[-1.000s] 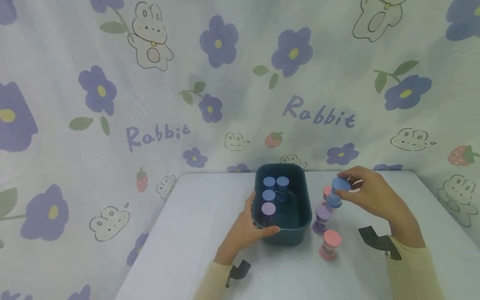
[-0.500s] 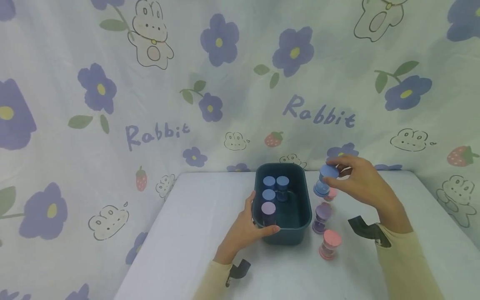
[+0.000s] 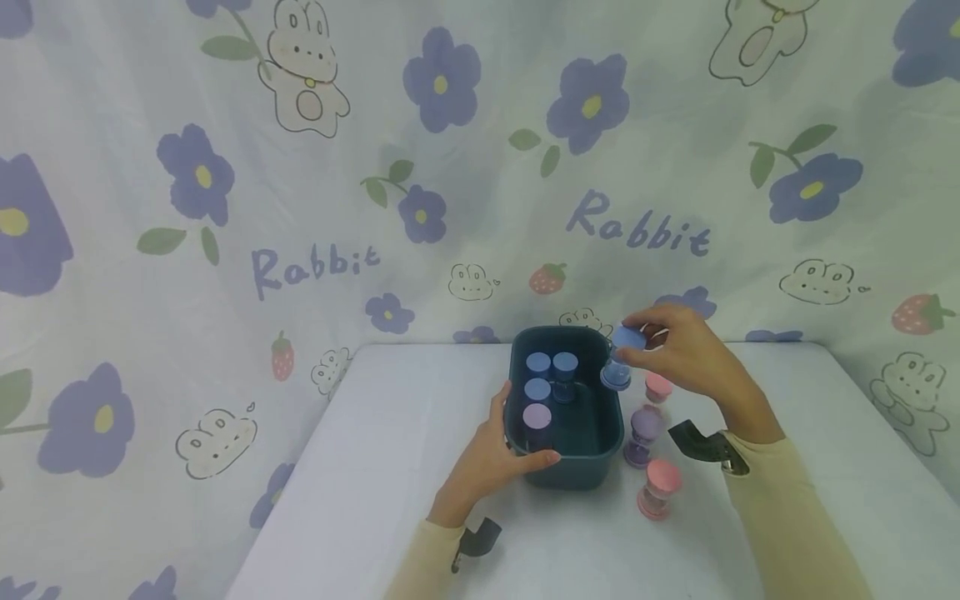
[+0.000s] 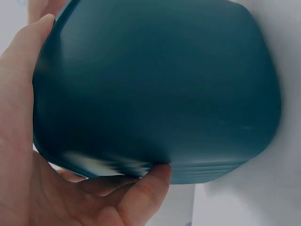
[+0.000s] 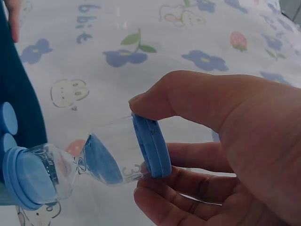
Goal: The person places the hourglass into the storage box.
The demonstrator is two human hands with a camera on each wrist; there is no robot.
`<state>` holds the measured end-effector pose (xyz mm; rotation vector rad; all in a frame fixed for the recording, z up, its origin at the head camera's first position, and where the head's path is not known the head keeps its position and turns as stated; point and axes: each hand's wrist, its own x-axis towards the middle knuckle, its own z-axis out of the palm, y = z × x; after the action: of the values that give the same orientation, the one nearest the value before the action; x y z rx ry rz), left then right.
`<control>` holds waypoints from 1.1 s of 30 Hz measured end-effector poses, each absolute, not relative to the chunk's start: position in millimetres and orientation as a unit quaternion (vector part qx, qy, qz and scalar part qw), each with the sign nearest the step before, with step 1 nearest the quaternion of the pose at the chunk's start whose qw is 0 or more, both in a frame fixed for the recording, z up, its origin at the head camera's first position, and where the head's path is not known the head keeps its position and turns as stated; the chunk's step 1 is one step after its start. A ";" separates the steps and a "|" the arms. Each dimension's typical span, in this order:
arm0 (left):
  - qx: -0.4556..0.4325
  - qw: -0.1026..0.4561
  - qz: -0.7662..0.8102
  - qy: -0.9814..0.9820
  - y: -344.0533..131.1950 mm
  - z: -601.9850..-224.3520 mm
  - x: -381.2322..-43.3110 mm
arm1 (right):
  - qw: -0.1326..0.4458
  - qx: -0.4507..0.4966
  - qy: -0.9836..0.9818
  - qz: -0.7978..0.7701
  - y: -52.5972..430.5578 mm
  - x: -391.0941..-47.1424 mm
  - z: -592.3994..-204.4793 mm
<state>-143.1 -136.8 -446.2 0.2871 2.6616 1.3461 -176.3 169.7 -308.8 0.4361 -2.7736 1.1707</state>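
A blue hourglass (image 3: 618,372) hangs over the right rim of a dark teal plastic bin (image 3: 567,475). My right hand (image 3: 678,350) pinches it by its upper cap; the right wrist view shows blue sand in both clear bulbs of the hourglass (image 5: 101,157). My left hand (image 3: 491,458) grips the bin's near left corner, thumb along the front rim, fingers on the side wall (image 4: 155,94). Inside the bin stand several hourglasses: blue ones along the left and back, such as the blue hourglass (image 3: 565,367), and a purple hourglass (image 3: 537,421) at the front left.
Right of the bin, a pink hourglass (image 3: 658,387) stands at the back, a purple hourglass (image 3: 642,433) in the middle and another pink hourglass (image 3: 660,487) nearest me. A white table (image 3: 360,483) lies beneath, with a rabbit-and-flower patterned curtain (image 3: 480,167) behind it.
My right hand has carried the blue hourglass leftward and slightly up, from above the standing hourglasses to the bin's right rim. The left hand and bin have stayed in place.
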 end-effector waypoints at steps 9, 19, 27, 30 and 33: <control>0.094 0.080 0.451 0.884 -137.4 -444.0 -142.6 | 0.052 0.170 -0.913 0.366 148.7 -189.4 -313.4; 0.088 0.085 0.442 0.888 -137.3 -442.9 -141.8 | 0.026 0.173 -0.917 0.358 133.3 -202.2 -320.9; 0.094 0.080 0.439 0.890 -137.4 -444.5 -143.3 | -0.004 0.192 -0.917 0.350 124.4 -215.3 -329.9; 0.095 0.079 0.440 0.889 -137.5 -446.1 -143.5 | -0.012 0.201 -0.919 0.338 121.1 -219.6 -333.8; 0.098 0.078 0.444 0.887 -137.7 -446.9 -143.7 | -0.019 0.206 -0.922 0.326 117.5 -222.8 -337.4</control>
<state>-143.7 -137.7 -446.9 0.2925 2.6572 1.3285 -222.8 117.5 -337.4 0.6541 -2.9340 1.0382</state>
